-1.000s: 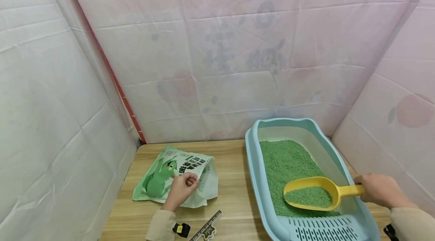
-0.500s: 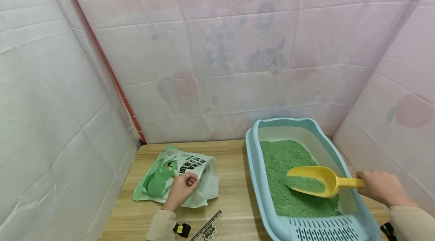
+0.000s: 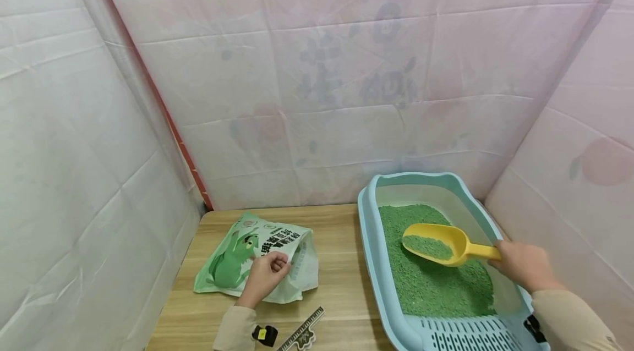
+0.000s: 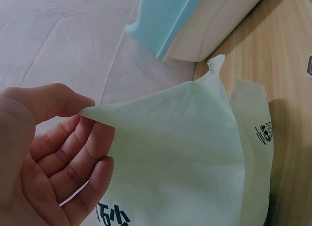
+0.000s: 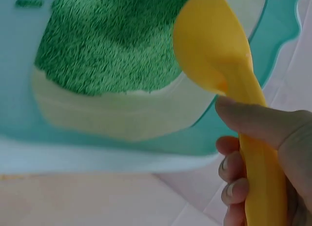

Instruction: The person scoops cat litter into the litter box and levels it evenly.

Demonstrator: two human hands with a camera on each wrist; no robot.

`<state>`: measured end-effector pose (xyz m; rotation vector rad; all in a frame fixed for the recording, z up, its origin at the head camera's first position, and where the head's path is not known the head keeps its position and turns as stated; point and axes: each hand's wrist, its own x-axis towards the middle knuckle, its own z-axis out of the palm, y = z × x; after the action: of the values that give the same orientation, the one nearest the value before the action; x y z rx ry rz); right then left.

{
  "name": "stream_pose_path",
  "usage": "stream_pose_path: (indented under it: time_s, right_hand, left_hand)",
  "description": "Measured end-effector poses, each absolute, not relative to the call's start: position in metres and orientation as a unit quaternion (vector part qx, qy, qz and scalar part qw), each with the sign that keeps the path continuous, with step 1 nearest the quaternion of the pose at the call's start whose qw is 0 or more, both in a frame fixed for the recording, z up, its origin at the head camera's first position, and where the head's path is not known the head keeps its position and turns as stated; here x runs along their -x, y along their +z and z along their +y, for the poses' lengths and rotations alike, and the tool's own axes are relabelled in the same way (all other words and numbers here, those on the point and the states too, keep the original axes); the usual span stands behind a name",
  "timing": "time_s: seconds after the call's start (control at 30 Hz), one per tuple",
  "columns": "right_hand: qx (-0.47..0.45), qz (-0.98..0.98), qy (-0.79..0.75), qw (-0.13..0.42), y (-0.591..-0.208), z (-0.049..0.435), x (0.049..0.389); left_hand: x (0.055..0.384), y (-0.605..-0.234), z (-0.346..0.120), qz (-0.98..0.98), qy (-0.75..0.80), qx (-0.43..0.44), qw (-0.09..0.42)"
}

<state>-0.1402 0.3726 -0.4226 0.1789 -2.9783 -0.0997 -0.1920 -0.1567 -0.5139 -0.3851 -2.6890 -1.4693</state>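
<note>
My right hand (image 3: 526,266) grips the handle of a yellow scoop (image 3: 460,243), its thumb and fingers wrapped round it in the right wrist view. Green litter pellets (image 3: 428,246) fill part of the scoop's bowl, which hangs over the green litter (image 3: 421,299) in a blue litter box (image 3: 369,241). On the left, my left hand (image 3: 267,277) pinches the edge of a green and white litter bag (image 3: 230,263) between thumb and fingers. That bag lies on the table, its mouth toward the box; in the left wrist view the bag's edge (image 4: 146,102) is pulled up taut.
A slotted grate (image 3: 470,334) forms the near end of the litter box. A small ruler-like piece (image 3: 302,332) lies on the wooden table (image 3: 337,263) between bag and box. Pale sheets (image 3: 317,142) enclose the back and both sides.
The right hand has raised the loaded scoop off the litter and moved it toward the back and left over the box. The left hand keeps its pinch on the bag.
</note>
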Motion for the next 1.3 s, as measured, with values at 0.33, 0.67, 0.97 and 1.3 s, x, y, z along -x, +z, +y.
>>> stream_pose_path:
  time_s: [0.33, 0.67, 0.97, 1.3]
  right_hand:
    - [-0.067, -0.992, -0.02, 0.107, -0.435, 0.352, 0.157]
    - [-0.053, -0.994, -0.004, 0.093, -0.432, 0.345, 0.166]
    - [-0.041, -0.992, -0.008, 0.121, -0.432, 0.346, 0.172]
    - [-0.002, -0.993, 0.015, 0.115, -0.433, 0.347, 0.18]
  left_hand:
    - [0.192, -0.514, -0.157, -0.87, -0.476, 0.125, 0.026]
    - [0.192, -0.515, -0.156, -0.87, -0.475, 0.128, 0.028]
    - [0.193, -0.515, -0.157, -0.873, -0.469, 0.129, 0.031]
    - [0.192, -0.513, -0.157, -0.872, -0.471, 0.131, 0.029]
